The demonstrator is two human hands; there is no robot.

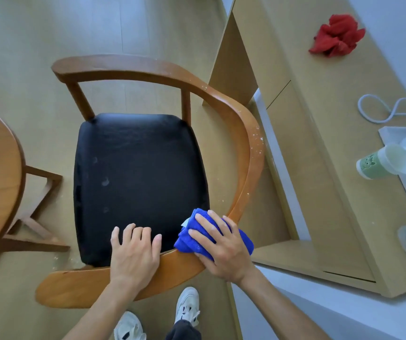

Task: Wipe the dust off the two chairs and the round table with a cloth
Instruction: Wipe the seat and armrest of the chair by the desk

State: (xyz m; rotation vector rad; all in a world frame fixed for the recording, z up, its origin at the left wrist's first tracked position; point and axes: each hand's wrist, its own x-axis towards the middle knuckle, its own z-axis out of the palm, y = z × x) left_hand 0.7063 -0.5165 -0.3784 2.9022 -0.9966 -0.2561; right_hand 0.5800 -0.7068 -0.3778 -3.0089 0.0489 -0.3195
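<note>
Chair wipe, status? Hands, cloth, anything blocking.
Right hand pressing blue cloth on chair rail. Left hand flat on rail, bracing. White specks remain along the rail. Nothing blocking.

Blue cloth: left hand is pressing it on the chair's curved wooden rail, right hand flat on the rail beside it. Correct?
Hands are swapped. In the head view, the right hand presses the blue cloth on the chair's curved wooden rail; the left hand lies flat on the rail beside it, holding nothing.
</note>
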